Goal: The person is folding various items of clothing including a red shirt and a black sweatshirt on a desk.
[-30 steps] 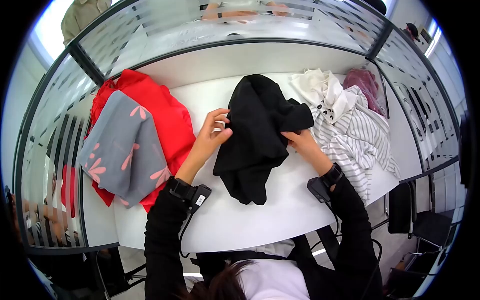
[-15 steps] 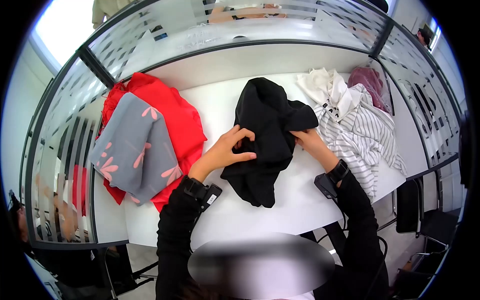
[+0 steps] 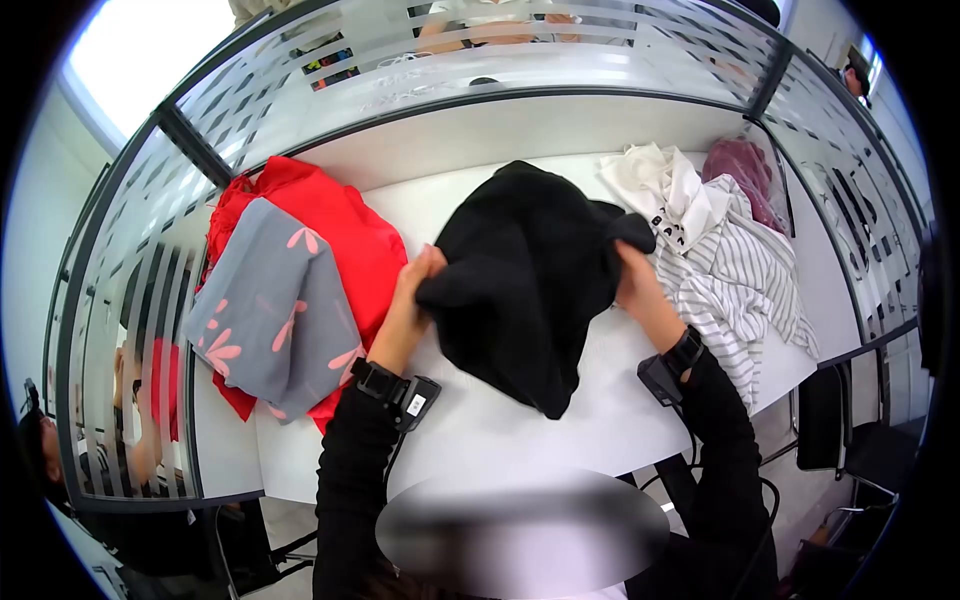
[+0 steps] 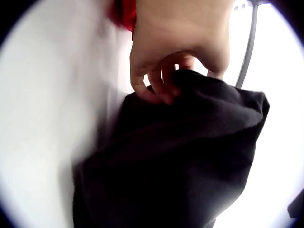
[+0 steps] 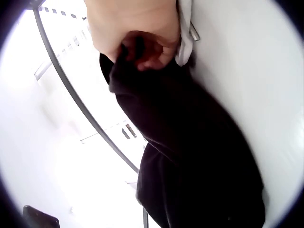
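Note:
A bunched black cloth garment spans the space between both hands over the middle of the white table. My left hand pinches its left edge; in the left wrist view the curled fingers of the left hand grip a fold of the black fabric. On the other side my right hand grips the garment's right end. In the right wrist view the right hand has its fingers curled round the dark cloth, which hangs in a long fold below. The garment's exact kind does not show.
On the left lie a red cloth and a grey cloth with pink petals. At the right are a striped garment, a white cloth with black print and a maroon bundle. Low partition walls enclose the table.
My left hand has moved from the middle of the black garment to its left edge and gripped it. The garment is now spread wider, its left side pulled outward. My right hand keeps its grip.

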`<state>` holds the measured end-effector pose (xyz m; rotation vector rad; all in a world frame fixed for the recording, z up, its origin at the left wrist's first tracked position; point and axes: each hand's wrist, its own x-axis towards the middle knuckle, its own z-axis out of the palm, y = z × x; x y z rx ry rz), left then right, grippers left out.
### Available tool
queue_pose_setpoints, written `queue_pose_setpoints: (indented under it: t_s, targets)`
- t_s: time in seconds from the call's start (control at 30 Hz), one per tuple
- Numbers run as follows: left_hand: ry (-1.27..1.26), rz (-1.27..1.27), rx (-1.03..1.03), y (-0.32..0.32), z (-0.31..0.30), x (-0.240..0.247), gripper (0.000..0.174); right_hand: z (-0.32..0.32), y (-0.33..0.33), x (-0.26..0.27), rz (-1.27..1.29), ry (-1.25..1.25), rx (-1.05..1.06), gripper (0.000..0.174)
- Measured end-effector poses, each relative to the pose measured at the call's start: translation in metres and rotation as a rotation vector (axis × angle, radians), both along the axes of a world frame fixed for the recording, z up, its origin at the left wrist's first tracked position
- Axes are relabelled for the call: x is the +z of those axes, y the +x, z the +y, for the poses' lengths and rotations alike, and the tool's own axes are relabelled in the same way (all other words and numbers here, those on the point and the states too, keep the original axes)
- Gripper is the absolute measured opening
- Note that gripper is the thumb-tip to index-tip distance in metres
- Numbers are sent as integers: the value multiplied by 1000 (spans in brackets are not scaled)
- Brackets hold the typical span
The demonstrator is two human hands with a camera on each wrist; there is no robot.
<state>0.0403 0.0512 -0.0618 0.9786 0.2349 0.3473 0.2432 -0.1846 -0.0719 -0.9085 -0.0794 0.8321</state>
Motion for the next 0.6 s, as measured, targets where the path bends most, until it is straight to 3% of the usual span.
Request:
queue_pose_setpoints:
  t_s: [0.07, 0.17, 0.3, 0.37, 0.43, 0.47, 0.5, 0.6]
  targets:
    - [-113, -103, 9, 1, 12, -3, 35, -5, 16, 0, 61, 99, -39, 33]
    - [-50, -17, 57, 1, 17, 4, 35, -16, 46, -15, -39, 186, -111, 34]
    - [22, 74, 109, 1, 16, 0, 29, -9, 52, -12, -95, 39, -230, 32]
    - [147, 130, 157, 0, 10, 7, 19, -7, 45, -10, -215, -11, -185, 27]
    - [338, 242, 225, 2, 2, 13, 13, -6, 36, -7, -419, -64, -102, 31]
    - [408, 245, 211, 2, 5, 7, 11, -8, 31, -4, -385, -72, -85, 38]
    - [477, 271, 208, 3, 5, 6, 10, -8, 26, -3, -431, -226, -92, 41]
    - [487, 271, 174, 1, 3, 7, 10, -8, 31, -9, -562, -293, 2, 49]
